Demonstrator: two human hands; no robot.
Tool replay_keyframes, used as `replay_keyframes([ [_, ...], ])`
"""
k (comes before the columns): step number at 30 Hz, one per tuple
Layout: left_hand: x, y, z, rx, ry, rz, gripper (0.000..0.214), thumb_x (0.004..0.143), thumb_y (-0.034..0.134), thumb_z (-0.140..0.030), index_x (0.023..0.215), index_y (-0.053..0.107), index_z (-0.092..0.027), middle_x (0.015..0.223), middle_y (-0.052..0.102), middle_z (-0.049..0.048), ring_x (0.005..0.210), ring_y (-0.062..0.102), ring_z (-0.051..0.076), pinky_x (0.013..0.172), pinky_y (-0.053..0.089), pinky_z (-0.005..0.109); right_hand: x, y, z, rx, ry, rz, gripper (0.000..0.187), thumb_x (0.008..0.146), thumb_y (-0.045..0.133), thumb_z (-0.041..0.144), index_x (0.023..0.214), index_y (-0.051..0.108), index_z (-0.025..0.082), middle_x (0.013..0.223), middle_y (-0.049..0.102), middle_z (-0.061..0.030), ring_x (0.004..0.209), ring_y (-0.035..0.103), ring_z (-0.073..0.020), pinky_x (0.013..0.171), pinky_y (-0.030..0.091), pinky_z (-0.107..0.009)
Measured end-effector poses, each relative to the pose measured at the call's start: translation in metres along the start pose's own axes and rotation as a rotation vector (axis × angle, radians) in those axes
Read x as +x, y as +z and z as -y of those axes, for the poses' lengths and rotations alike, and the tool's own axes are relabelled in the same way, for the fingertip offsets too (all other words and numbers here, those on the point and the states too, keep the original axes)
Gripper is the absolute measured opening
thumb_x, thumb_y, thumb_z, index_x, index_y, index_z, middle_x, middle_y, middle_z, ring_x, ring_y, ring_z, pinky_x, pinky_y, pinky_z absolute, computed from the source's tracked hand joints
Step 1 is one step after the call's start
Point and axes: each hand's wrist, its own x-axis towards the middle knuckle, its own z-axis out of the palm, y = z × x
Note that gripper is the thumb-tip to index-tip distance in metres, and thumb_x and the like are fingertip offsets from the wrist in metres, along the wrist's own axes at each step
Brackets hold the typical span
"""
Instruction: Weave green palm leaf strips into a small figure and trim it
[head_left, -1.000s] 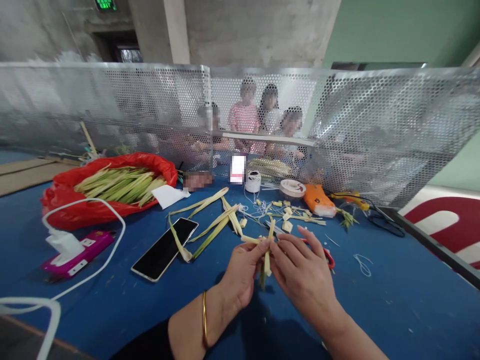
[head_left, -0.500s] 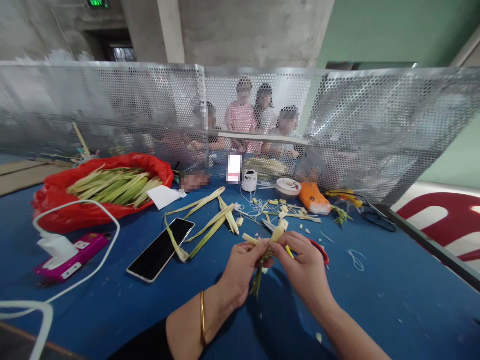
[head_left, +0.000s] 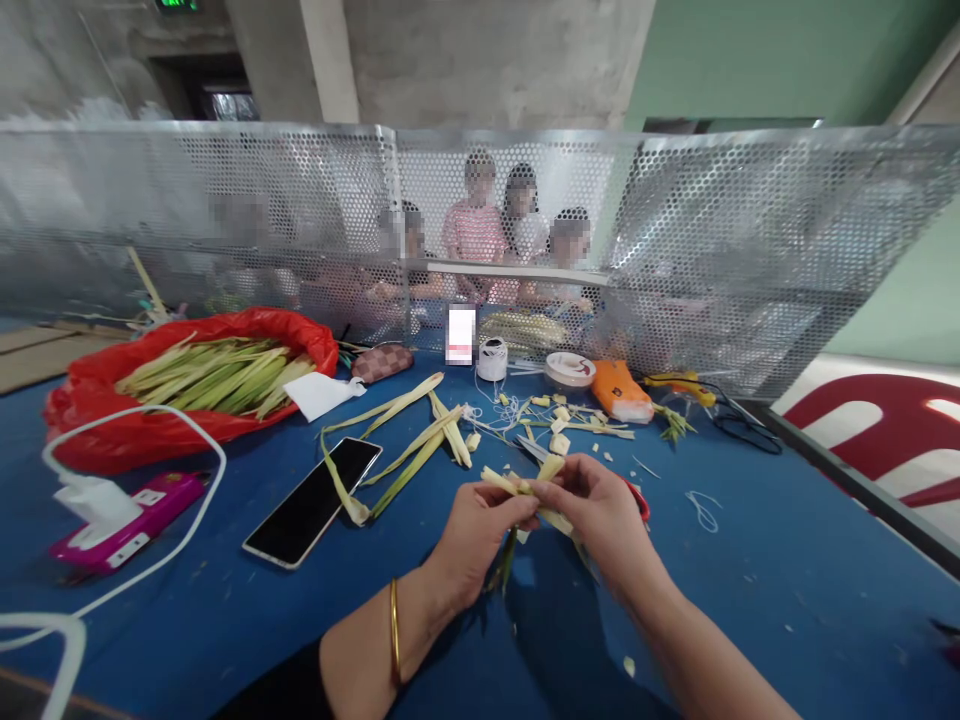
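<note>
Over the blue table, my left hand [head_left: 480,530] and my right hand [head_left: 607,515] meet with their fingertips pinched on a small bundle of pale yellow leaf strips [head_left: 551,467]. Short ends stick up above the fingers, and green tips [head_left: 506,565] hang below. Where the strips cross is partly covered by my fingers. Beyond my right hand lie scissors [head_left: 531,447], their red handle mostly hidden behind it. Loose leaf strips [head_left: 420,455] rest ahead of my left hand, some lying across a black-screened phone [head_left: 311,510].
At the left stands a red plastic bag [head_left: 82,415] of leaf strips, with a purple power strip [head_left: 139,520] and white cable before it. White thread [head_left: 491,360], a tape roll [head_left: 570,370], an orange packet [head_left: 621,390] and cut scraps lie ahead. People sit behind a perforated metal screen [head_left: 675,230].
A pale strip now runs under my right fingers toward the lower right. My hands stay pinched together on the bundle. The whole view has shifted slightly.
</note>
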Motion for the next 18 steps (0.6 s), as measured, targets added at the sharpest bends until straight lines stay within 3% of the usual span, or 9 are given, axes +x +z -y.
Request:
replay_keyframes([
  [4,0.0016,-0.0039,-0.0020,-0.016,-0.100,0.073,0.020,0.060,0.080,-0.028,0.069,0.075,-0.011,0.063,0.065,0.0048,0.059,0.057,0.013,0.063,0.044,0.025,0.0020,-0.0032,-0.0006,0.070,0.021,0.125,0.020,0.070,0.071,0.035,0.068,0.061,0.017,0.063,0.061,0.0005,0.060,0.052,-0.0153,0.057,0.039,-0.027],
  [10,0.0022,-0.0027,-0.0030,-0.165,-0.229,0.126,0.028,0.066,0.078,-0.031,0.083,0.072,-0.010,0.081,0.070,0.0085,0.070,0.062,0.013,0.076,0.049,0.028,0.0000,0.0009,0.0000,-0.093,-0.107,-0.032,0.016,0.075,0.064,0.033,0.068,0.062,0.018,0.066,0.064,-0.0009,0.065,0.055,-0.0178,0.062,0.042,-0.029],
  [14,0.0017,-0.0001,-0.0035,-0.163,-0.234,0.054,0.030,0.065,0.078,-0.029,0.087,0.066,-0.013,0.078,0.070,0.0055,0.065,0.063,0.013,0.069,0.050,0.026,-0.0011,0.0032,-0.0010,-0.188,-0.179,-0.059,0.020,0.077,0.062,0.034,0.064,0.058,0.019,0.062,0.060,-0.0001,0.063,0.053,-0.0176,0.062,0.039,-0.029],
  [18,0.0019,0.0008,-0.0059,-0.130,-0.194,0.057,0.023,0.066,0.076,-0.022,0.083,0.063,-0.013,0.071,0.065,0.0031,0.063,0.060,0.011,0.065,0.049,0.023,-0.0017,0.0045,-0.0018,0.127,-0.009,0.072,0.025,0.071,0.069,0.039,0.063,0.057,0.018,0.058,0.058,0.0001,0.060,0.051,-0.0160,0.061,0.040,-0.029],
])
